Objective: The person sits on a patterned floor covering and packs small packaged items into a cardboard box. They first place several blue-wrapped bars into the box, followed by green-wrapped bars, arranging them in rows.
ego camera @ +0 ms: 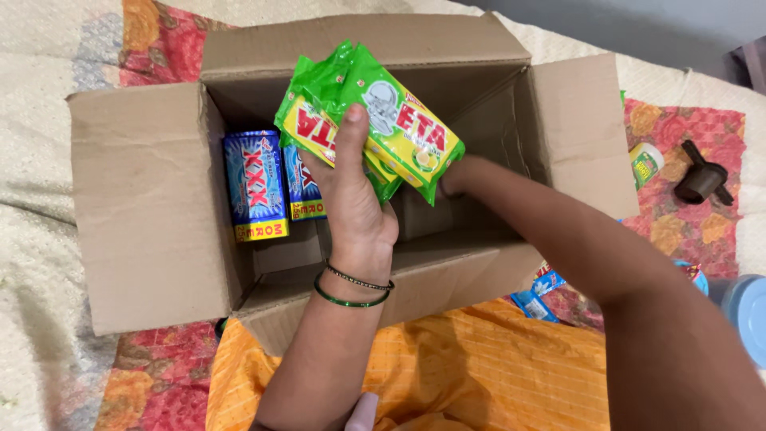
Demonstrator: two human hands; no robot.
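Going left to right from the head view. Quilted bedspread (40,160) under everything, floral patches at the edges. Open cardboard box (144,215) sits on it, all four flaps folded out. Inside, against the left wall — two blue soap packets (255,187) standing upright side by side, the second one partly behind my wrist.

Left hand (355,199) is above the box middle, fingers closed round a stack of green soap packets (383,120); thumb pressed flat on the top face, the other fingers under and out of sight. At least two packets, maybe three — can't count exactly. The stack is held over the box opening, tilted, not touching the floor of it.

Right hand (453,182) reaches in under the green stack. Only the wrist end shows, so I can't tell whether its fingers are open or closed, or on anything.

My judgement on handling: the wrappers look slick, so keep the thumb clamp firm and the stack square, or the lower packet slides out.

Right of the box: small green-labelled bottle (645,164), dark brown cap-like piece (702,179), blue sachets (538,295) near the forearm.
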